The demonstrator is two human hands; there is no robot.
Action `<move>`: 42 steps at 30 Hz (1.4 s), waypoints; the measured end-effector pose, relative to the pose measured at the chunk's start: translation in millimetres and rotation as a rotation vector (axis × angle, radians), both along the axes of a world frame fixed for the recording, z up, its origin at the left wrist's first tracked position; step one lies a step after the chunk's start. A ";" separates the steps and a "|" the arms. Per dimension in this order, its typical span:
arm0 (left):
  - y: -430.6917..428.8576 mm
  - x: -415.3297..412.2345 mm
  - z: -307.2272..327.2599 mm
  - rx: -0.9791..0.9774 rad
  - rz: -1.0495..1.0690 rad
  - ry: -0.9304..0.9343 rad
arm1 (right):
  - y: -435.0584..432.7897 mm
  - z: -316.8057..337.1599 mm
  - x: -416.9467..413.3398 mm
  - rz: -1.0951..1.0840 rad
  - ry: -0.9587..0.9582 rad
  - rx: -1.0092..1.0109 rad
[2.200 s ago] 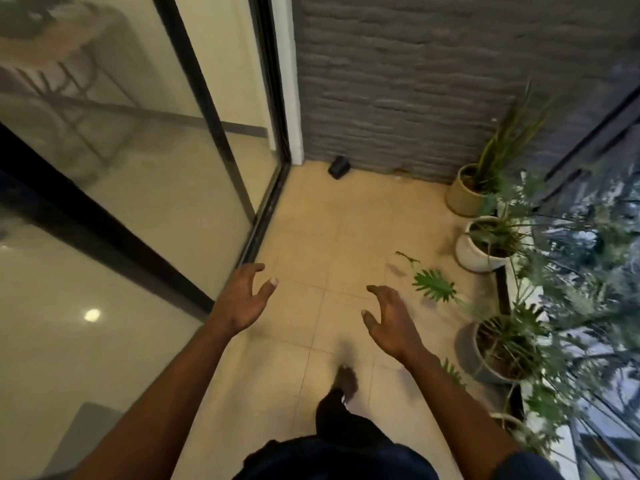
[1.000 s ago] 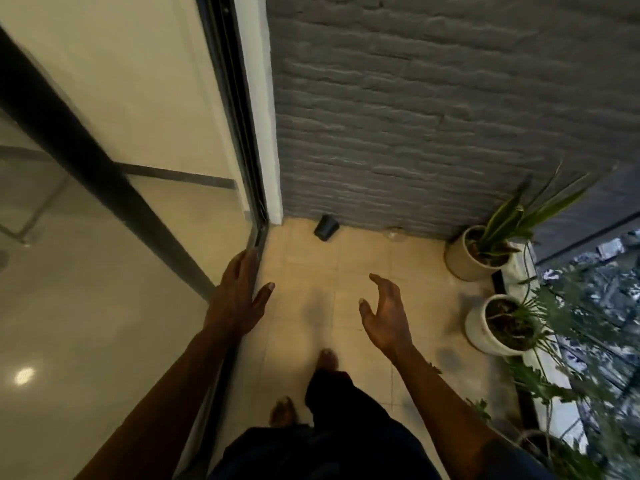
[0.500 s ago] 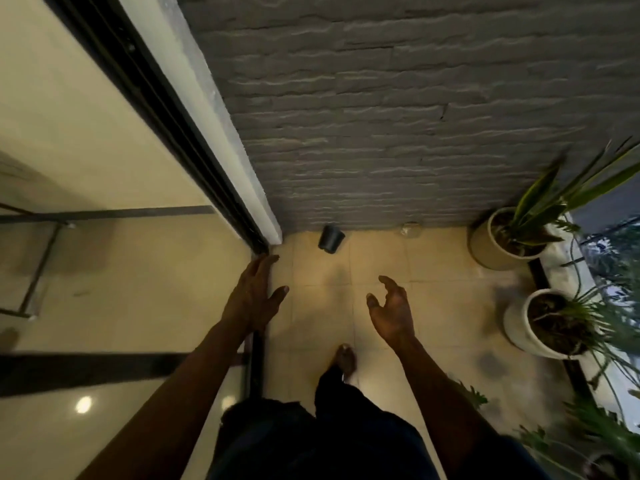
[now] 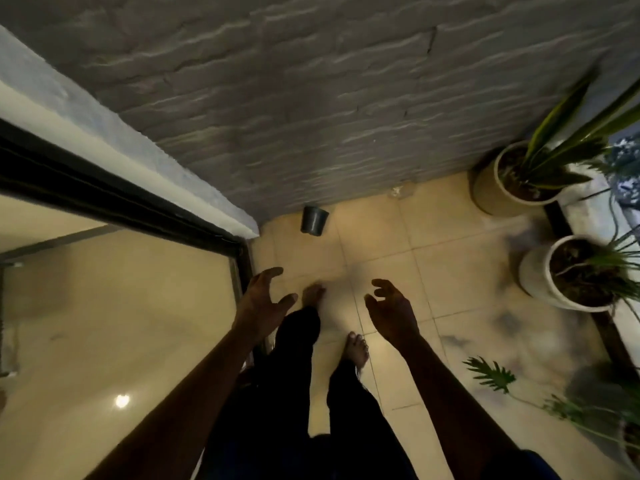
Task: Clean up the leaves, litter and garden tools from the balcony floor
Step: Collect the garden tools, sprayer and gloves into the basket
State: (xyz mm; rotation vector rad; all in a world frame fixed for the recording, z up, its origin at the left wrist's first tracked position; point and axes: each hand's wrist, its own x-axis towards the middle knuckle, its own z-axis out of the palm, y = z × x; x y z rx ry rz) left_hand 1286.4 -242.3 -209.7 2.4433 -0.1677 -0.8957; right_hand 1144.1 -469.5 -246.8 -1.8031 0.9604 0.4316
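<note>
Left hand out in front at about knee level, fingers spread and loosely bent, thumb apart, holding nothing. Right hand beside it at the same level, palm turned inward, fingers curled a little and apart, also holding nothing. Below and between them, two bare feet on the floor, dark trousers above.

Pale beige square tiles with thin joints, glossy under warm light. Dark smudgy patches on the tiles near the right-hand pots; shadow or stain, cannot tell.

Straight ahead, a grey wall of rough, ridged brick, down to the tiles. At its foot, near the left corner, a small dark pot tipped on its side, just beside the wall and well apart from both hands. Further right along the same foot, a small clear scrap of litter, too blurred to name.

On the left, a glass door in a black frame, a white post between frame and brick, a lamp's bright spot mirrored low in the pane.

Along the right edge, a tan planter with long striped blades in the corner, then a white planter of dark soil and thin leaves. Nearer still, a lobed green leaf low over the tiles, on a thin stalk towards blurred foliage at the right.
</note>
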 end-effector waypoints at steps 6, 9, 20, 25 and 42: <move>-25.4 72.2 -140.2 -0.001 0.012 0.084 | -9.8 -117.0 73.0 -0.077 0.084 0.058; -41.1 110.3 -233.9 -0.067 -0.020 0.040 | -11.9 -199.7 118.1 -0.172 0.082 0.127; -110.9 250.0 -510.2 -0.009 0.340 0.143 | -32.3 -472.7 301.8 -0.399 0.193 0.434; -121.5 287.8 -574.5 -0.054 0.346 0.337 | -42.3 -532.6 346.5 -0.374 0.144 0.569; -187.1 187.3 -282.4 -0.496 0.254 0.577 | -84.1 -232.6 201.4 -0.708 -0.214 0.175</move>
